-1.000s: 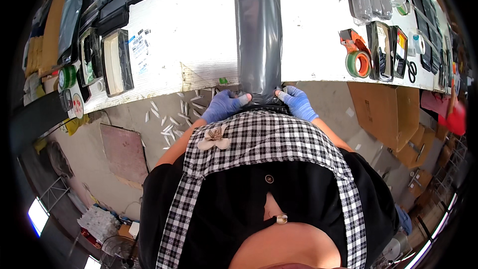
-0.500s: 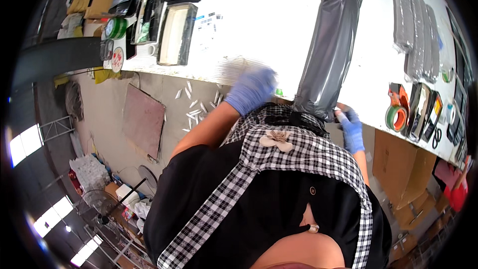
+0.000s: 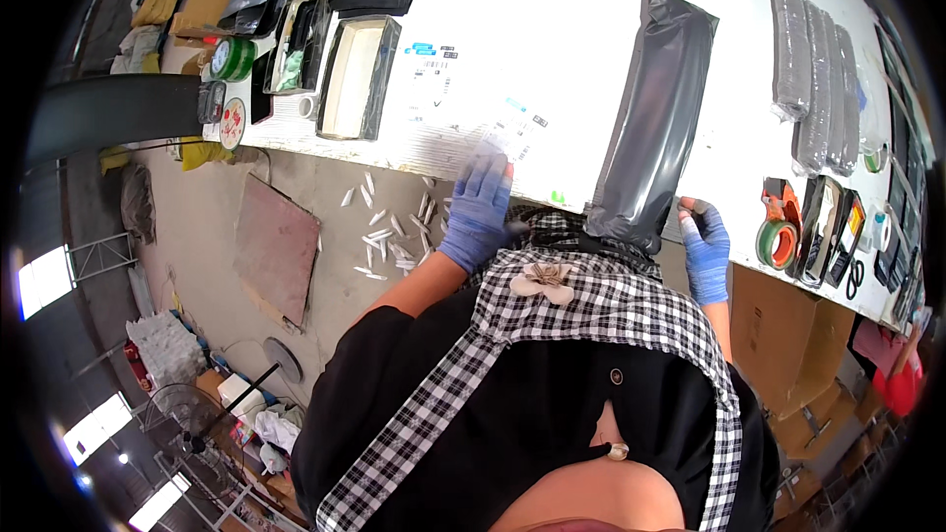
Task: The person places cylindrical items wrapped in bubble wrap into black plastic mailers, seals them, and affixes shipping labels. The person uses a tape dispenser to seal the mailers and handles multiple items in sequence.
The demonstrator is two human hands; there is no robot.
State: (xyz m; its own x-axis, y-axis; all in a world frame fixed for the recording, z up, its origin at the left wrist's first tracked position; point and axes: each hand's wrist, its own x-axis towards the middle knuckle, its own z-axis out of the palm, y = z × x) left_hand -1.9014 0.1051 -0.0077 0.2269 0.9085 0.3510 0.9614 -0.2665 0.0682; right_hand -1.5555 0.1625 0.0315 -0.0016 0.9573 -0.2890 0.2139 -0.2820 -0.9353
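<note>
Both gloved hands at table edge

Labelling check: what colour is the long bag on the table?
Dark grey, glossy bag, head view.

Bare white tabletop between open tray and grey bag

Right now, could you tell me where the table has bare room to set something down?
Bare white table lies between the open box and the grey bag. Crowded: far-left clutter, and right of the bag with wrapped rolls and tape.
</note>
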